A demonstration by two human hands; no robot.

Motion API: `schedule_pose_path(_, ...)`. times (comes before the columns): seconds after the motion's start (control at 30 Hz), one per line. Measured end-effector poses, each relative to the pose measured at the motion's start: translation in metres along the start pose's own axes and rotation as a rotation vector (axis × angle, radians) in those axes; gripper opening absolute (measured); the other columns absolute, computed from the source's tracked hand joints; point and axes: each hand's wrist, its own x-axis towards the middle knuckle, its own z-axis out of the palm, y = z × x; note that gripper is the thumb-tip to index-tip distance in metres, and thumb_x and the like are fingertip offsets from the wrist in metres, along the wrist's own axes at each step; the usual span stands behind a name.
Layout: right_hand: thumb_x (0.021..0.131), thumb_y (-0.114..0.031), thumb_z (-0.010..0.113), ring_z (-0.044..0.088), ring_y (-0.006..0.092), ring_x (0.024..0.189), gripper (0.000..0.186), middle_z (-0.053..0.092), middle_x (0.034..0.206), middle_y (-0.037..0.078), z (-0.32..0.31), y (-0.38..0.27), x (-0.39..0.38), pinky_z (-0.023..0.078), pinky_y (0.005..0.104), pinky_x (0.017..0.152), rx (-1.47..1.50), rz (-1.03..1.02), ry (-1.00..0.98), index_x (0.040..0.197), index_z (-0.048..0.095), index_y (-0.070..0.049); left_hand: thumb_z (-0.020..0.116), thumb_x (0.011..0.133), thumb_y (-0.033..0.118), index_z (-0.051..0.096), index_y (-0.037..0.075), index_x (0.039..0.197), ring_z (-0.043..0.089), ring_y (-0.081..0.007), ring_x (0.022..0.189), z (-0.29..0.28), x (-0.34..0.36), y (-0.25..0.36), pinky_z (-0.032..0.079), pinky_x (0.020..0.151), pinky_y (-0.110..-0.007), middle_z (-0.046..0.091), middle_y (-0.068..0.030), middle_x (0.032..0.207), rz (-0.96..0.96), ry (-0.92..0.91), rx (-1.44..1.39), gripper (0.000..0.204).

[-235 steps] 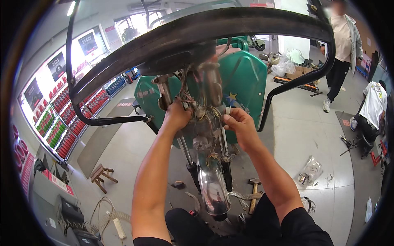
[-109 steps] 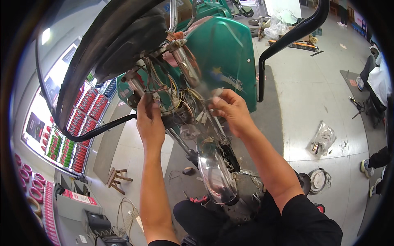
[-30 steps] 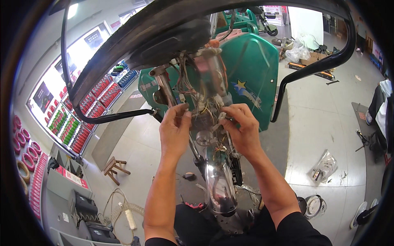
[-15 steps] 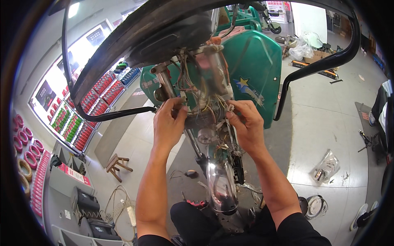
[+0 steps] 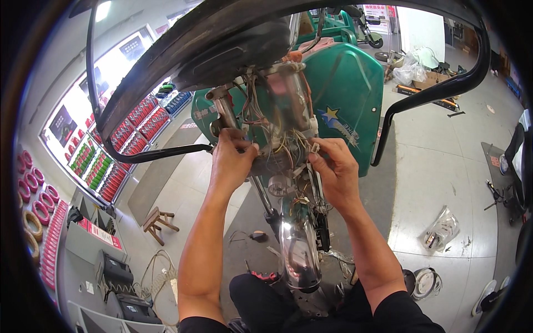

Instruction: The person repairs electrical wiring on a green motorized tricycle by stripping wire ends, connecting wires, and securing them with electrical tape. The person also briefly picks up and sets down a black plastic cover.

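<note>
Facing the green panel [image 5: 352, 83], I had the wiring tangle [image 5: 276, 145] before it: uncovered, yet loose and, I judged, unfinished. Left of the panel's middle, my left grip [image 5: 232, 158] curled, any hold hidden; right of it, my right grip [image 5: 338, 173] pinched a pale connector [image 5: 315, 148], whether joined I couldn't tell.

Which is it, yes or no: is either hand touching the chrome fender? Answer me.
No: the left hand and right hand are at the wiring, off the fender.
</note>
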Motion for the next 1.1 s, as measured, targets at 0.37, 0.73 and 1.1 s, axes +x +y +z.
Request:
schedule_pose_path(0.37, 0.094, -0.004, 0.074, 0.060, 0.0121, 0.080, 0.030, 0.063, 0.105, 0.005, -0.002, -0.003, 0.001, 0.049, 0.0259, 0.071, -0.011, 0.012, -0.006, 0.124, 0.072, -0.006, 0.071, 0.086, 0.006, 0.054, 0.001, 0.121, 0.061, -0.0134, 0.079, 0.004, 0.005, -0.007, 0.050, 0.071, -0.029, 0.070, -0.0097, 0.102, -0.101, -0.035, -0.406, 0.039)
schedule_pose_path(0.73, 0.094, -0.003, 0.074, 0.063, 0.0127, 0.086, 0.029, 0.064, 0.107, 0.005, -0.002, -0.002, 0.000, 0.051, 0.0261, 0.075, -0.028, 0.022, -0.015, 0.123, 0.072, -0.003, 0.064, 0.094, 0.002, 0.055, 0.001, 0.121, 0.048, -0.0063, 0.060, -0.015, 0.000, 0.001, 0.037, 0.052, -0.022, 0.071, -0.0076, 0.096, -0.227, -0.198, -0.704, 0.029)
schedule_pose_path(1.1, 0.097, -0.004, 0.072, 0.065, 0.0117, 0.093, 0.027, 0.062, 0.113, 0.005, -0.006, -0.002, 0.001, 0.054, 0.0249, 0.080, -0.032, 0.018, -0.048, 0.124, 0.071, 0.000, 0.064, 0.097, 0.007, 0.061, 0.002, 0.117, 0.050, -0.0059, 0.059, -0.016, -0.002, -0.007, 0.038, 0.052, -0.022, 0.072, -0.0048, 0.096, -0.258, -0.192, -0.794, 0.020)
